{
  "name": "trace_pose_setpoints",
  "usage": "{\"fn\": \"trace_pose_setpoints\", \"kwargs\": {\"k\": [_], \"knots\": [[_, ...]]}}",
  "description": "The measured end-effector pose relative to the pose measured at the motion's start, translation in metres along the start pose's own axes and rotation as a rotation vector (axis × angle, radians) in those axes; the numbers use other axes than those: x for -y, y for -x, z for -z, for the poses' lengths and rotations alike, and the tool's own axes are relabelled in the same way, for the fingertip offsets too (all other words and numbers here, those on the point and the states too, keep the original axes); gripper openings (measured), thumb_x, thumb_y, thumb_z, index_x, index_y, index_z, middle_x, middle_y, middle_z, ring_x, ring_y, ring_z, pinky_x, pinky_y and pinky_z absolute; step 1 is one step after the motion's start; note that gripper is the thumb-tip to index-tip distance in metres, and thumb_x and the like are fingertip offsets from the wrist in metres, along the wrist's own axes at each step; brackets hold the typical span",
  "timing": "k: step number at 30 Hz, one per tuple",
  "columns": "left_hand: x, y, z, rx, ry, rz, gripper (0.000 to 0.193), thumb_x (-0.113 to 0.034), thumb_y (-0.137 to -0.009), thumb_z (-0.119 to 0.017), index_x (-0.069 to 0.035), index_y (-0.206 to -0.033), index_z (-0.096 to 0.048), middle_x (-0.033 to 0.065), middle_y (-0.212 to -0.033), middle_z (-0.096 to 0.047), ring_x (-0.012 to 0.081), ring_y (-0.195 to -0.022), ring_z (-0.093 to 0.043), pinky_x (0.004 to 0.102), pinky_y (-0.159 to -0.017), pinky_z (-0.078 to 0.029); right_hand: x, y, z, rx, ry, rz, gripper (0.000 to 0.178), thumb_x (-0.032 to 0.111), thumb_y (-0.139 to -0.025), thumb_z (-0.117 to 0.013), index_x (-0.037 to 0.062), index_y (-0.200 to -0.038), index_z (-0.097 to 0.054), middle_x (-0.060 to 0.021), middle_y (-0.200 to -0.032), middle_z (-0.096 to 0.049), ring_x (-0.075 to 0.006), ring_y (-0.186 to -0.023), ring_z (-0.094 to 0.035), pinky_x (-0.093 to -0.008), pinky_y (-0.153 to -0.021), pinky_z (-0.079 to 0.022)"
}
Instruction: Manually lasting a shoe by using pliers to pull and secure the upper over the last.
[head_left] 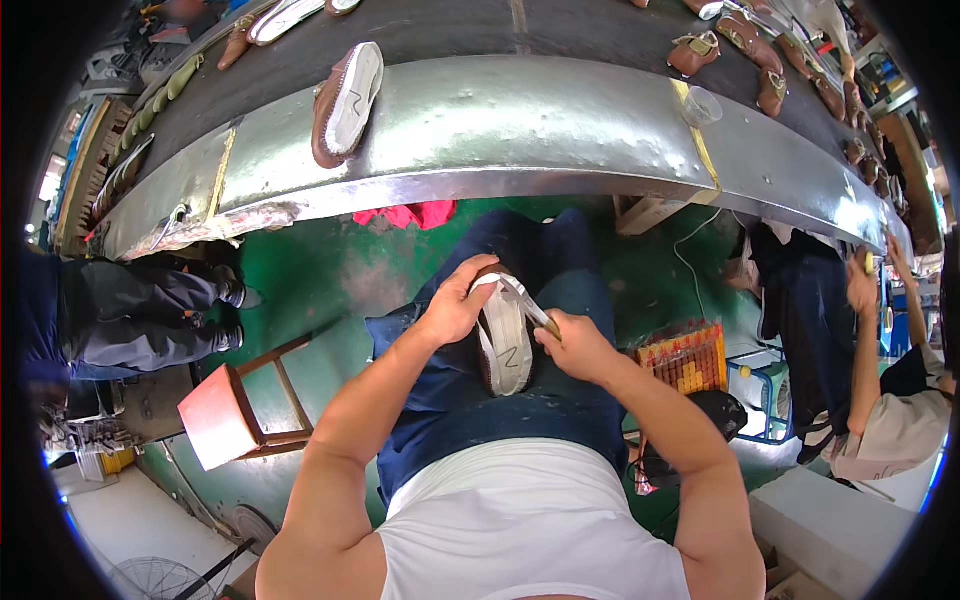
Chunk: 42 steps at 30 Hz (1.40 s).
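Above my lap, a brown shoe [507, 345] is held with its pale sole facing up and a dark curved mark drawn on it. My left hand [458, 303] is closed around the shoe's far end. In my right hand [580, 345] is a slim tool [547, 322] with a brownish end, gripped beside the sole. A whitish curved band runs from the tool to the shoe's far end; whether it belongs to the tool or the sole I cannot tell. Another brown shoe [350, 105] lies on the metal ledge ahead, sole showing.
A metal ledge [520, 120] borders a dark belt [450, 30] with several brown shoes. A clear cup [702, 106] stands on the ledge. To the left are a red-topped stool [220, 415] and a person's legs [150, 310]. On the right another person [880, 420] works by the ledge.
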<state>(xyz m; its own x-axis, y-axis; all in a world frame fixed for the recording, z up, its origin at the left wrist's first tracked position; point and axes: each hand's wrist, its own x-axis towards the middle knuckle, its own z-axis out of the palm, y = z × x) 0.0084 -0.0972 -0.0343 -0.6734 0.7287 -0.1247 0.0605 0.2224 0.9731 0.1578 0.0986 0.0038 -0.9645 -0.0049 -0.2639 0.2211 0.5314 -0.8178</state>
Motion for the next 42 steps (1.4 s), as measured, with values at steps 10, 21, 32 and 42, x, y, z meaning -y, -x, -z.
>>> {"fn": "trace_pose_setpoints", "kwargs": {"k": [10,21,32,42], "knots": [[-0.021,0.001,-0.013,-0.090,0.296,0.269,0.042,-0.024,-0.097,-0.063,-0.007,-0.134,-0.056,0.0068,-0.117,-0.063,0.0151,-0.108,-0.056,0.0298,-0.096,-0.045,0.023,0.024,0.018,0.020,0.398,-0.064,0.023,0.018,-0.091,-0.062,-0.0016,-0.101,-0.058,-0.0238,-0.092,-0.067,-0.0441,-0.083,-0.065,-0.0474,-0.075,-0.052],[0.038,-0.070,-0.058,0.125,0.451,0.575,0.039,-0.026,-0.095,-0.064,-0.009,-0.129,-0.059,0.0090,-0.114,-0.066,0.0197,-0.099,-0.066,0.0367,-0.083,-0.055,-0.011,-0.036,-0.006,-0.596,-0.691,0.047,0.023,0.016,-0.099,-0.056,-0.0002,-0.116,-0.056,-0.0060,-0.087,-0.067,-0.0109,-0.065,-0.063,-0.0259,-0.059,-0.050],[0.062,-0.069,-0.063,0.089,0.413,0.544,0.033,-0.030,-0.096,-0.061,-0.011,-0.123,-0.064,0.0076,-0.105,-0.068,0.0177,-0.087,-0.066,0.0334,-0.074,-0.053,-0.008,0.018,-0.029,-0.287,-0.952,-0.226,0.024,0.029,-0.104,-0.049,0.0049,-0.107,-0.052,-0.0059,-0.084,-0.060,-0.0108,-0.056,-0.054,-0.0183,-0.041,-0.034],[0.001,-0.006,-0.058,0.066,-0.378,0.306,0.041,-0.034,-0.096,-0.060,0.002,-0.115,-0.063,0.0176,-0.099,-0.070,0.0233,-0.087,-0.068,0.0390,-0.080,-0.054,-0.022,0.019,0.025,-0.243,-0.451,-0.426,0.044,0.038,-0.089,-0.069,0.0002,-0.107,-0.054,-0.0121,-0.089,-0.063,-0.0205,-0.074,-0.064,-0.0294,-0.057,-0.049]]}}
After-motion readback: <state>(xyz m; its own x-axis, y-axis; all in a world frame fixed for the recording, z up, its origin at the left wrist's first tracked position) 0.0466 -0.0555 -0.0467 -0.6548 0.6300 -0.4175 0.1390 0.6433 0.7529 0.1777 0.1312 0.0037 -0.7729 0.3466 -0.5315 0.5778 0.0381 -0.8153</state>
